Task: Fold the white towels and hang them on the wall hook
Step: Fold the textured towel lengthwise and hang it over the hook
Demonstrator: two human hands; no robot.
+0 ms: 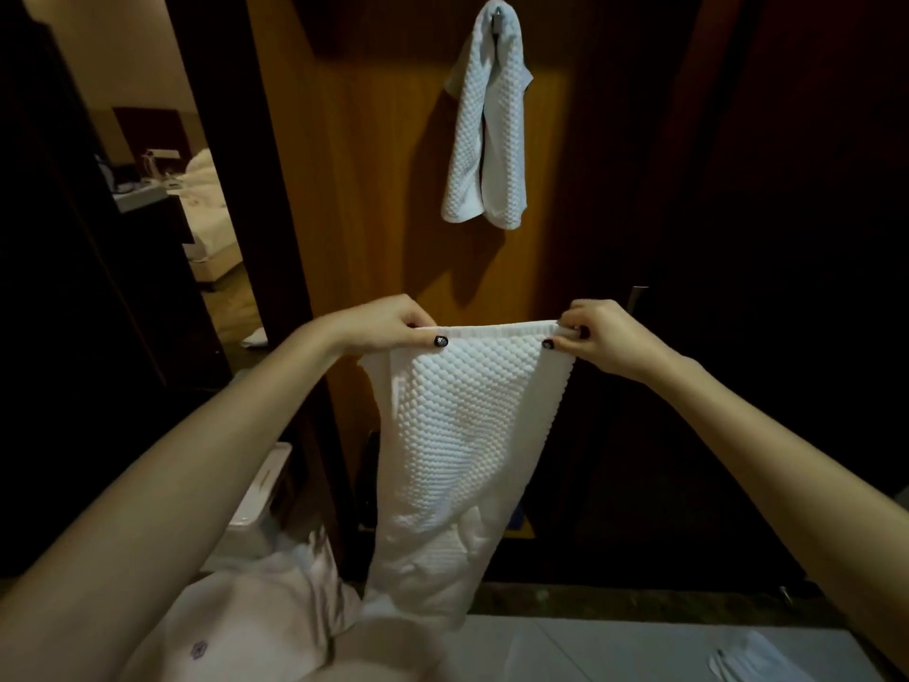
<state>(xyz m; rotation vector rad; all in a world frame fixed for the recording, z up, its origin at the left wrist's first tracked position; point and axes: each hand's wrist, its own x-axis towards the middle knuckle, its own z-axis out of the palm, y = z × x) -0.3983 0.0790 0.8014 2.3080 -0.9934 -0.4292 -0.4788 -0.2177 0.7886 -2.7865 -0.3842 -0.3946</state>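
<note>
Two white towels are in view: the hung towel is draped over the one wall hook on the wooden panel, and the held towel hangs below it. The left hand and right hand each pinch one top corner of it (thumbnails painted dark). Its lower end hangs beside a heap of white cloth.

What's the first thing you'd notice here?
The bumpy white towel, stretched in the middle between the left hand and right hand, each pinching a top corner. Above it, another towel hangs from the hook on the wooden wall.
</note>
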